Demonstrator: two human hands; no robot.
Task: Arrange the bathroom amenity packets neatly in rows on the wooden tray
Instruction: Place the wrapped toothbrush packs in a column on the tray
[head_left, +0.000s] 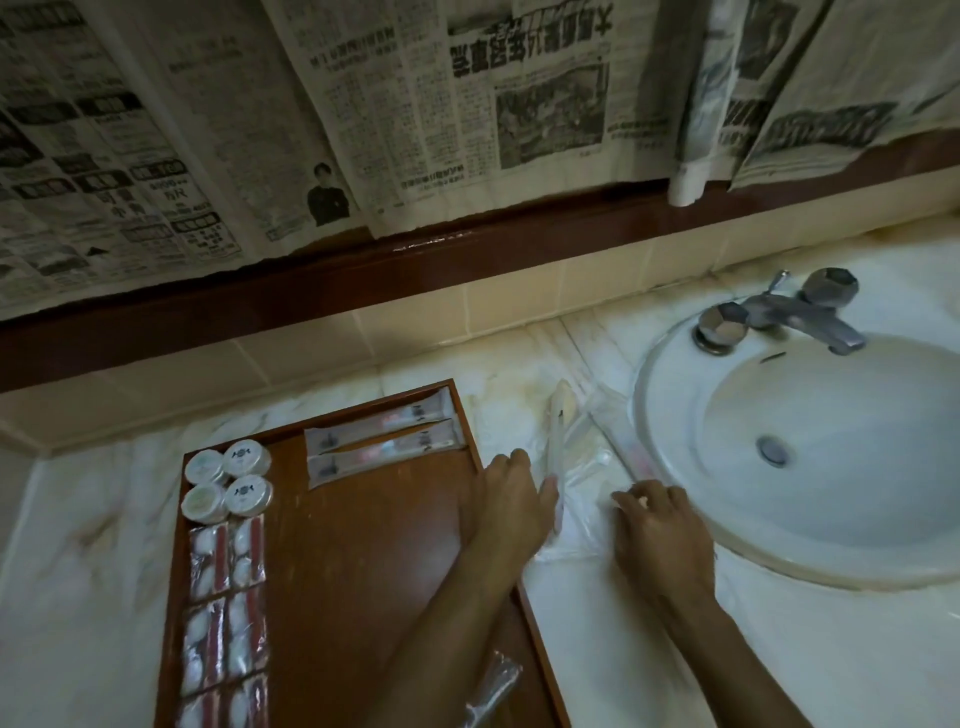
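Four round packets (228, 480) — wooden tray (363, 561)

On the marble worktop (597, 649) between wooden tray (363, 571) and sink (675, 374), the left hand (511, 499) holds a clear packet (557, 467) while the right hand (660, 525) touches loose packets (587, 447).

Your two forearms are bare, with no sleeves in view. Your left hand (511, 499) and your right hand (657, 525) wear no gloves, rings or watch.
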